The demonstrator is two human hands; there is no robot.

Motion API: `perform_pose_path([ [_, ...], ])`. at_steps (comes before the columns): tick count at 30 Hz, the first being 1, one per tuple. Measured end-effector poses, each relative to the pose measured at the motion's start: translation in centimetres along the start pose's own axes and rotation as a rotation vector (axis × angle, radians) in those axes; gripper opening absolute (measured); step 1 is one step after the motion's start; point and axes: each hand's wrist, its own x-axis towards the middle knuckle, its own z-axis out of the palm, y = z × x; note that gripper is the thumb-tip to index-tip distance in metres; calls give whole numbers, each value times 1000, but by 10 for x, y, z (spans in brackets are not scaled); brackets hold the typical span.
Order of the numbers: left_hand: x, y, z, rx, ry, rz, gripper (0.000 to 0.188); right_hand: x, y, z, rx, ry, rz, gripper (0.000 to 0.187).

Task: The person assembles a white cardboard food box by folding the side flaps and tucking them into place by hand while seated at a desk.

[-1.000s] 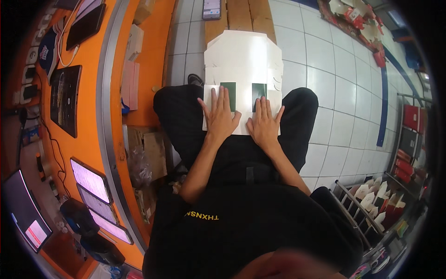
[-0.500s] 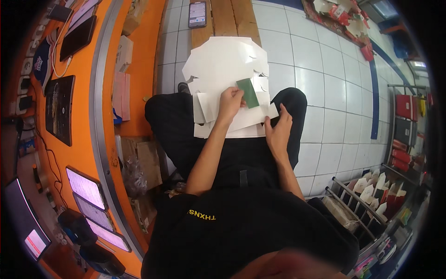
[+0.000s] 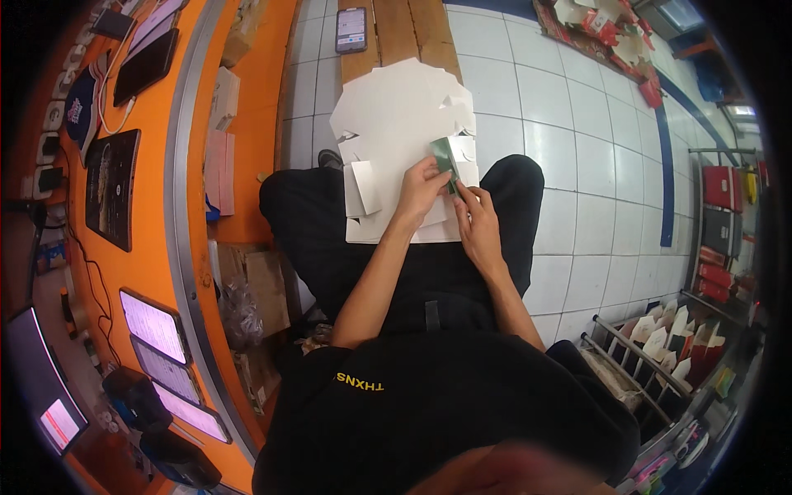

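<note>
Both hands [image 3: 419, 193] [image 3: 481, 231]: fingers [image 3: 427, 168] clamped on green piece [image 3: 441, 153] | white card [image 3: 396, 111] beneath, hiding bench [image 3: 398, 35] end | phone [image 3: 351, 31] beyond

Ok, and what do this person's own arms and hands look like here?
The left hand and right hand are bare, with no gloves or watch visible. The forearms are bare too, below the short black sleeves of a black shirt with yellow lettering on the chest.

A phone [image 3: 351, 31] lies on the wooden bench [image 3: 398, 33] — lit screens [image 3: 154, 326] on the orange desk [image 3: 157, 239], left.
</note>
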Motion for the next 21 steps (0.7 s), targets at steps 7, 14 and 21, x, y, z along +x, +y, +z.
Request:
perform_pose_path([
  [7, -8, -11, 4, -101, 135, -84, 43, -1, 0, 6, 34, 111, 157, 25],
  [14, -8, -23, 6, 39, 150, -66, 47, 0, 6, 18, 90, 159, 108, 18],
  [21, -19, -22, 18, 373, 50, 39, 49, 16, 18, 17, 210, 103, 340, 28],
])
